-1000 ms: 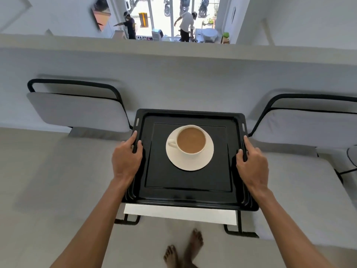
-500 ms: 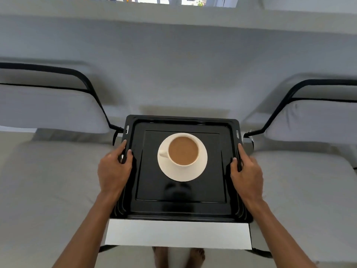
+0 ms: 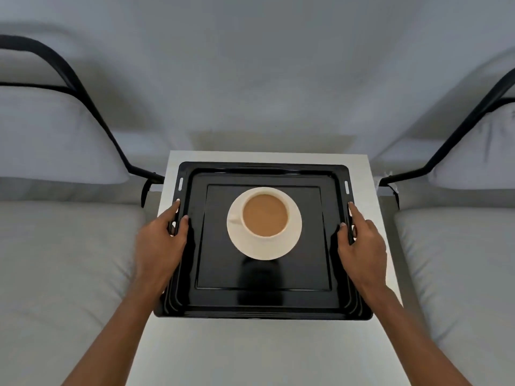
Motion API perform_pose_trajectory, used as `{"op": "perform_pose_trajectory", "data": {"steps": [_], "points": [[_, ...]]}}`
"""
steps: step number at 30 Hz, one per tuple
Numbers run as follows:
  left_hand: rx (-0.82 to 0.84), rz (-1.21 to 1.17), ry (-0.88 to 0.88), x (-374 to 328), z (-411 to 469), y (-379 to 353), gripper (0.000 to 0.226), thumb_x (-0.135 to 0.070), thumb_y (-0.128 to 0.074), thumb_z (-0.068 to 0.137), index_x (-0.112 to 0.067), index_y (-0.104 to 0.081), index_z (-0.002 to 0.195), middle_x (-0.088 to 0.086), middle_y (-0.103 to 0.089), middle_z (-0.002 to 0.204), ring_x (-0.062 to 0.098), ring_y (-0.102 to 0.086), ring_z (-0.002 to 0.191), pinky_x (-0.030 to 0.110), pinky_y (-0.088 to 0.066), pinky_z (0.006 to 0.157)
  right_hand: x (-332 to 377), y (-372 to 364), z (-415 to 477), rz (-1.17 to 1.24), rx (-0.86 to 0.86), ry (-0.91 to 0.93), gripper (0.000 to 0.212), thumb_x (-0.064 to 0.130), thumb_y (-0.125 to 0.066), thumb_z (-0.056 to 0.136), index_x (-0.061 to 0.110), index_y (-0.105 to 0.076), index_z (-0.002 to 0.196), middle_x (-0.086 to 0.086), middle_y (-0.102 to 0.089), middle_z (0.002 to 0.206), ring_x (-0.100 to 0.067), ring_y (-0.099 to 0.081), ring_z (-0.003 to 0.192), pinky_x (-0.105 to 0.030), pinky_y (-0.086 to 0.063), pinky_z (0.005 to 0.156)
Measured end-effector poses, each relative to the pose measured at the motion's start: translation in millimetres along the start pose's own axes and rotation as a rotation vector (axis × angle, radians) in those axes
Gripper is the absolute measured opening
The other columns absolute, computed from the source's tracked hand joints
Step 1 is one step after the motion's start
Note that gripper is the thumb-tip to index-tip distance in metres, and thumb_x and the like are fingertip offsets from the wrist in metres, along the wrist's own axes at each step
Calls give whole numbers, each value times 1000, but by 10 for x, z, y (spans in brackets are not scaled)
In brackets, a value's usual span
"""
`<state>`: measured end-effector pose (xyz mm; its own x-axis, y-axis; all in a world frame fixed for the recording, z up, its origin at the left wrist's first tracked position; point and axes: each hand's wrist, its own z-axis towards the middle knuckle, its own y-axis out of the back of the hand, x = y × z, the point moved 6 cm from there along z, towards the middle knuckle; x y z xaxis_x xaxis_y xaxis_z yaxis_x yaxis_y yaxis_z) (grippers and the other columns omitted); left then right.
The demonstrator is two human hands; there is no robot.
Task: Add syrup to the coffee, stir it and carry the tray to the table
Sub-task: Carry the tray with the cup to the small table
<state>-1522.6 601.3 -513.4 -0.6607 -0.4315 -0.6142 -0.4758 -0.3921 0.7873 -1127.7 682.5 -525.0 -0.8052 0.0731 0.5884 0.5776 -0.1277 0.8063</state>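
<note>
A black tray [image 3: 262, 300] lies over a small white table [image 3: 250, 349], near the table's far end. On the tray stands a white cup of milky coffee [image 3: 264, 215] on a white saucer [image 3: 289, 243], the cup's handle to the left. My left hand [image 3: 161, 246] grips the tray's left rim, thumb on top. My right hand [image 3: 362, 243] grips the right rim the same way. No syrup or spoon is in view.
Two grey cushioned seats flank the table, the left seat [image 3: 64, 274] and the right seat [image 3: 457, 274]. Each has a black metal frame, left frame [image 3: 92, 107] and right frame [image 3: 459, 126], with a grey back cushion. A grey wall stands behind.
The tray has moved forward and down over the white table, which now shows on all sides of it. The view has tilted down; my feet and the room beyond are out of sight.
</note>
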Motion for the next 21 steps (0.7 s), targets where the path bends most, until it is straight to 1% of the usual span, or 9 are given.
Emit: {"op": "perform_pose_trajectory", "data": {"steps": [1,3,6,8,9,12,16,21], "points": [[1,-7,7,28,27,-56,40,-27,-70,94,-23,-68,134,-12,-53,55,4,-54,51,16,-37,52,-35,-50,17,1,-2,4,50,18,-58,101,19,-51,151,-13,-64,95,-32,-61,80,-40,-50,71],[3,-15,17,73,80,-158,39,-28,-70,94,-25,-68,133,-12,-52,54,3,-53,52,16,-36,53,-95,-129,36,7,-9,8,49,18,-57,101,18,-50,149,-15,-67,103,-33,-64,86,-41,-51,76],[28,-14,15,100,139,-294,40,-28,-70,94,-26,-67,133,-7,-51,54,9,-53,53,26,-39,55,-167,-215,65,10,-14,0,47,18,-58,101,19,-50,148,-14,-69,109,-32,-65,91,-39,-49,79],[54,-19,9,108,159,-371,40,-27,-69,94,-24,-67,134,-5,-49,54,17,-52,53,29,-42,60,-221,-252,106,-5,-20,1,46,18,-58,101,19,-51,147,-13,-70,107,-32,-66,91,-35,-46,76],[64,-22,11,114,162,-403,40,-26,-69,95,-23,-67,135,-4,-49,54,17,-51,53,30,-43,61,-246,-271,125,-15,-21,1,46,18,-59,101,20,-51,146,-13,-70,107,-32,-66,90,-34,-45,75],[72,-15,12,132,155,-477,42,-26,-70,95,-23,-65,136,-3,-51,52,8,-51,51,29,-42,60,-309,-335,160,-41,-16,0,46,19,-59,100,21,-52,145,-13,-71,108,-31,-67,91,-32,-44,75],[107,3,13,164,156,-573,44,-27,-69,96,-21,-63,139,-5,-47,50,8,-48,49,30,-43,60,-381,-409,198,-44,6,-4,44,19,-59,101,21,-52,144,-13,-72,113,-30,-68,92,-33,-47,76],[90,29,-9,123,216,-632,43,-29,-69,96,-20,-64,138,-12,-43,49,4,-45,47,26,-36,56,-453,-474,250,-61,4,-25,41,22,-59,101,24,-49,141,-9,-71,107,-22,-62,79,-35,-46,73]]}}
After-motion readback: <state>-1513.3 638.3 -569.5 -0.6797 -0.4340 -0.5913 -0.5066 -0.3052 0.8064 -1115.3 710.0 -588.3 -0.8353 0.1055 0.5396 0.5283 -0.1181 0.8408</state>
